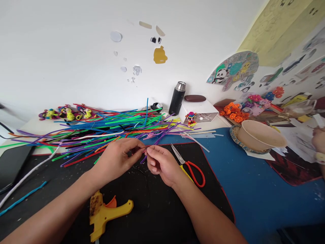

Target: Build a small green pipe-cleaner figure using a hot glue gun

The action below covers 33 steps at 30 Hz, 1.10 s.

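My left hand (118, 157) and my right hand (164, 165) meet over the black mat (162, 210), fingertips pinched together. Between them runs a short piece of thin dark wire (146, 148), mostly hidden by the fingers. Just beyond lies a big loose pile of coloured pipe cleaners (101, 123), green, blue, purple, red and white. Red-handled scissors (195, 173) rest to the right of my right hand, blades pointing away, over a yellow strip. Below my left forearm sits a yellow glue gun (109, 213) with an orange trigger.
At the back stand a black thermos (177, 98) and a white box (199, 110) with a small colourful figure (191, 119) before it. More fuzzy figures (66, 113) lie back left. On the right are a beige bowl (264, 134), orange flowers (233, 112) and another person's hand (318, 140).
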Tool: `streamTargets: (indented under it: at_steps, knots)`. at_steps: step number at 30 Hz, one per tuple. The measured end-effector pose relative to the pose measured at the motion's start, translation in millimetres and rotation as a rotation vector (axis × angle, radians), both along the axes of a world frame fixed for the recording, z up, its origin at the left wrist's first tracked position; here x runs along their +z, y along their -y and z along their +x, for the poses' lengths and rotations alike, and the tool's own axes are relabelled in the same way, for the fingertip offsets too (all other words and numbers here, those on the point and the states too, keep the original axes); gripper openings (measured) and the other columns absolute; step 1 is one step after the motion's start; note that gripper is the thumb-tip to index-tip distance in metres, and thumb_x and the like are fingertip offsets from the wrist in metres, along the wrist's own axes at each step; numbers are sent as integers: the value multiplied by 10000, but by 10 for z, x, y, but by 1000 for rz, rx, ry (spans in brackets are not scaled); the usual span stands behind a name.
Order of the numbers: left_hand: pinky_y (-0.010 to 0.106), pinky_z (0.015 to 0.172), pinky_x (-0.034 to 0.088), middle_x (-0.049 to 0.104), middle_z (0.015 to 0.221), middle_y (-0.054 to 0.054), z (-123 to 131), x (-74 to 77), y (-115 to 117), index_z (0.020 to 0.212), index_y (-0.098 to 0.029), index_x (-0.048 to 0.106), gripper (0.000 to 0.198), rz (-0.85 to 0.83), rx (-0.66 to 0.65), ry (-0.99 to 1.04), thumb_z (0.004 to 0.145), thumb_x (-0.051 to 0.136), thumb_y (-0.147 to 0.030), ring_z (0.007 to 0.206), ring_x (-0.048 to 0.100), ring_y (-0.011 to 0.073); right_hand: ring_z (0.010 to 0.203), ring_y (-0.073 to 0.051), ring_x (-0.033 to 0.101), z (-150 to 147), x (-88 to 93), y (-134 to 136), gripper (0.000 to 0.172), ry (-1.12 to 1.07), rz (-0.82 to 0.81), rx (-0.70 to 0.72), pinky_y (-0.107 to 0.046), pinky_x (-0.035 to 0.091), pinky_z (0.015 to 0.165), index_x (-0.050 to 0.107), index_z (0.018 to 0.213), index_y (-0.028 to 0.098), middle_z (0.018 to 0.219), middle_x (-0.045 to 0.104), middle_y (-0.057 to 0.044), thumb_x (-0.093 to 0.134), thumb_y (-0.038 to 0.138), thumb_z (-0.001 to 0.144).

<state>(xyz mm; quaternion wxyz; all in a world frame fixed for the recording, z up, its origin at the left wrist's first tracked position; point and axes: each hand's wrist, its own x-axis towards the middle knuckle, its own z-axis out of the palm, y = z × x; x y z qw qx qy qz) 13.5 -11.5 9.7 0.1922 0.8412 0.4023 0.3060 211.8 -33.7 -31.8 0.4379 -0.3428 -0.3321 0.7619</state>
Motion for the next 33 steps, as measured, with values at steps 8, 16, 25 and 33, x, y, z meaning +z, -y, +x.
streamTargets:
  at_steps: [8, 16, 25, 33]
  knots:
    - [271, 674, 493, 802, 853, 4, -1, -40, 14, 926, -233, 745, 212, 29, 25, -27, 1047, 596, -321, 736, 730, 171, 444, -59, 387, -19, -20, 7, 425, -5, 5, 6, -250, 157, 466, 595, 818, 197, 591, 463, 93, 863, 524, 853]
    - [267, 620, 451, 726, 717, -23, 77, -87, 55, 852, -225, 697, 208, 24, 92, -24, 1009, 588, -306, 632, 653, 150, 436, -59, 379, -33, -4, 3, 451, 2, -9, 7, -252, 145, 466, 589, 839, 203, 582, 451, 103, 881, 547, 822]
    - [273, 655, 471, 771, 791, -2, 15, -11, 22, 894, -235, 730, 208, -18, 65, -42, 1010, 581, -324, 695, 695, 171, 452, -58, 386, -12, -32, -5, 429, -4, -23, 16, -256, 144, 473, 607, 840, 194, 605, 464, 93, 882, 522, 827]
    - [267, 633, 465, 757, 763, -13, -1, 25, 8, 867, -240, 711, 191, -2, 79, -37, 991, 575, -291, 674, 679, 167, 452, -60, 381, -11, 3, -8, 420, 12, -21, -1, -254, 140, 470, 657, 894, 182, 603, 476, 92, 888, 522, 810]
